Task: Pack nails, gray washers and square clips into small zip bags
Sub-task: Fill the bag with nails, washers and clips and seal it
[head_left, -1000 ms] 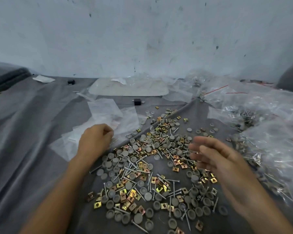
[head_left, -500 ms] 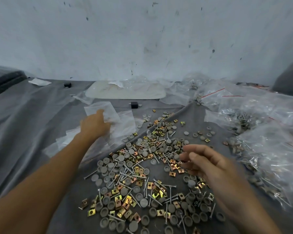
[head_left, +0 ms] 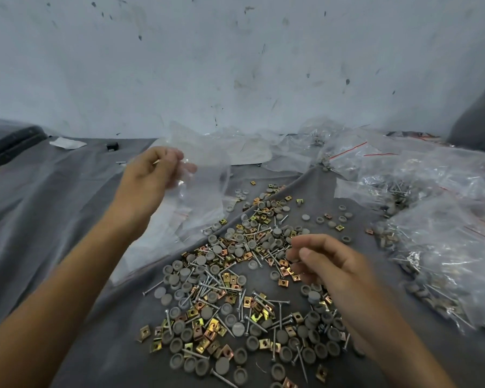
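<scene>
bag: clear small plastic zip bag [head_left: 207, 163] is hanging in the air up-left of the parts pile, lifted off the gray cloth [head_left: 53, 208].
bag axis: it is spreading up and to the right from the fingers. It is blurred, so I cannot tell the mouth end or the long axis.
left hand: left hand [head_left: 149, 180] is pinching the bag's near edge with its fingers curled round the film.
right hand: right hand [head_left: 328, 264] is hovering over the right-centre of the pile. Its fingers are curling in and the thumb tip is lying against the index finger. I cannot tell if it is gripping a part.
parts: silver steel nails [head_left: 153, 287], round gray washers [head_left: 238, 330] and gold square metal clips [head_left: 213, 324] are lying mixed in one loose spread on the cloth.
nail axes: the nails are lying flat and pointing every way.
pile edges: the left edge is running along a cloth fold, and a few strays are sitting past the far-right edge.
open room: bare cloth is showing left of the fold and near the bottom-left corner.
left neighbour: flat empty clear bags [head_left: 177, 219] are lying under the raised left hand, touching the pile's far-left edge.
right neighbour: filled clear bags [head_left: 445, 247] are crowding the right side, just beside the pile.
back: white scuffed wall [head_left: 235, 65] is closing off the far edge, with a small black block [head_left: 112, 147] sitting near it.
</scene>
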Motion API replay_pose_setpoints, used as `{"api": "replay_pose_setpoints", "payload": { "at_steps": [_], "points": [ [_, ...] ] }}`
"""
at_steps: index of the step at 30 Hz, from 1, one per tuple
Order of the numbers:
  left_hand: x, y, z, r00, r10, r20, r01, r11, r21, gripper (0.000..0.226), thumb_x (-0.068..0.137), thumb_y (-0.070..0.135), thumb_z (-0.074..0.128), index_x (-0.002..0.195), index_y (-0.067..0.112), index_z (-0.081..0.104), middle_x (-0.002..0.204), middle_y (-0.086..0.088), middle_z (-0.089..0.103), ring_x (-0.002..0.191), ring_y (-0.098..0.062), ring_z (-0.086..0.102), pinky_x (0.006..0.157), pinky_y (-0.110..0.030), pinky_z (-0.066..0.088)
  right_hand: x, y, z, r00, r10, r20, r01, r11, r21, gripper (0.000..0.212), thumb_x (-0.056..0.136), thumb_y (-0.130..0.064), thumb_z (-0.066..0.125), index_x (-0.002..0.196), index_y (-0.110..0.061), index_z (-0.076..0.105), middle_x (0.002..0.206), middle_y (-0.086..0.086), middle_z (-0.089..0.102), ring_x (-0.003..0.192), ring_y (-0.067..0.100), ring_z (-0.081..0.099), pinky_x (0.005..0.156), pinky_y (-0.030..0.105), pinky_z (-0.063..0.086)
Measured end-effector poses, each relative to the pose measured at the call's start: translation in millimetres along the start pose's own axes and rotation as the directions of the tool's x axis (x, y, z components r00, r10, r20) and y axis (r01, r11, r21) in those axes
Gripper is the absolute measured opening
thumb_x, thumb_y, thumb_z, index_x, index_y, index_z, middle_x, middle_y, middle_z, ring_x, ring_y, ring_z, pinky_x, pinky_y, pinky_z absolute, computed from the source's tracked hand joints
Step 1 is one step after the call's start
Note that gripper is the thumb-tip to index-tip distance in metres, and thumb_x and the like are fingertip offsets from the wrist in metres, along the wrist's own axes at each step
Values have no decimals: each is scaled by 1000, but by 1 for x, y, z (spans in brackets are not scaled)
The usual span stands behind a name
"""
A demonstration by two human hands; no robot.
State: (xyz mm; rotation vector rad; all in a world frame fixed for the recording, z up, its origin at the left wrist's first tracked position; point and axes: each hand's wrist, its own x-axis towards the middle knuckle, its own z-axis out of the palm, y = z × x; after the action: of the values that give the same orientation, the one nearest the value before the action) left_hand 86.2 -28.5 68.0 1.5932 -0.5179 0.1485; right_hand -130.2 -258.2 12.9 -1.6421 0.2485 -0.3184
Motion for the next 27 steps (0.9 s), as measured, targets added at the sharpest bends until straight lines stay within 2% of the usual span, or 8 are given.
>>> {"api": "replay_pose_setpoints", "payload": {
  "at_steps": [2, 6, 9, 13, 19, 23, 25, 27],
  "points": [
    [-27, 26, 3, 996, -37, 78, 52, 978, -204, 20, 103, 29, 53, 94, 25, 71, 99, -6, 76, 96, -18, 69, 78, -24, 54, -1, -2, 4, 999, -12, -33, 13, 1000, 18, 16, 95, -34, 67, 108, -42, 74, 110, -11, 75, 100, 11, 71, 89, 35, 54],
    [-77, 43, 21, 970, -197, 144, 234, 914, -330, 20, 98, 28, 53, 93, 17, 70, 92, -5, 74, 86, -15, 68, 70, -23, 55, 0, -8, 8, 996, 56, 67, -75, 935, 347, 74, 69, -60, 85, 134, -36, 60, 129, -12, 69, 115, 12, 69, 97, 41, 54],
    [-100, 37, 32, 941, -303, 150, 338, 862, -378, 18, 99, 23, 52, 96, 14, 67, 85, -4, 73, 71, -12, 65, 60, -23, 56, -3, -15, 10, 987, 37, 158, -113, 858, 502, 46, 77, -44, 81, 119, -27, 71, 126, 3, 72, 116, 22, 69, 91, 38, 59],
    [-111, 23, 31, 907, -413, 78, 407, 815, -412, 18, 101, 19, 51, 102, 10, 68, 82, -4, 71, 68, -12, 63, 59, -23, 57, -6, -15, 14, 999, 34, 41, -51, 837, 545, 25, 80, -26, 76, 104, -24, 70, 117, 16, 73, 101, 33, 73, 81, 41, 62],
    [-114, 12, 26, 860, -497, 113, 496, 764, -413, 21, 98, 22, 54, 89, 11, 70, 79, -6, 72, 67, -16, 69, 59, -29, 60, -8, -15, 16, 996, 19, 92, -49, 939, 341, 41, 85, -57, 67, 98, -20, 78, 105, 15, 73, 87, 20, 70, 77, 37, 58],
    [-121, 6, 29, 891, -454, 26, 455, 889, -57, 34, 94, 36, 60, 124, 19, 61, 105, 2, 72, 84, -7, 67, 61, -21, 53, -10, -17, 17, 983, 33, 179, -70, 976, 206, 66, 78, -78, 45, 105, -28, 80, 92, 3, 75, 82, 19, 69, 69, 29, 55],
    [-129, 8, 24, 976, -220, 6, 205, 918, 339, 69, 88, 58, 62, 149, 36, 37, 144, 18, 49, 119, 6, 53, 82, -17, 50, -11, -19, 19, 979, 20, 200, -55, 984, 169, 72, 76, -82, 39, 108, -32, 79, 96, 4, 77, 82, 17, 69, 67, 24, 54],
    [-130, 22, 24, 976, -21, 218, -86, 879, 470, 89, 73, 81, 64, 149, 56, 25, 152, 38, 28, 136, 16, 31, 97, -24, 41, -12, -20, 20, 973, 9, 231, -42, 990, 138, 73, 79, -84, 34, 110, -34, 79, 100, 8, 76, 86, 18, 72, 68, 24, 55]
  ]
}}
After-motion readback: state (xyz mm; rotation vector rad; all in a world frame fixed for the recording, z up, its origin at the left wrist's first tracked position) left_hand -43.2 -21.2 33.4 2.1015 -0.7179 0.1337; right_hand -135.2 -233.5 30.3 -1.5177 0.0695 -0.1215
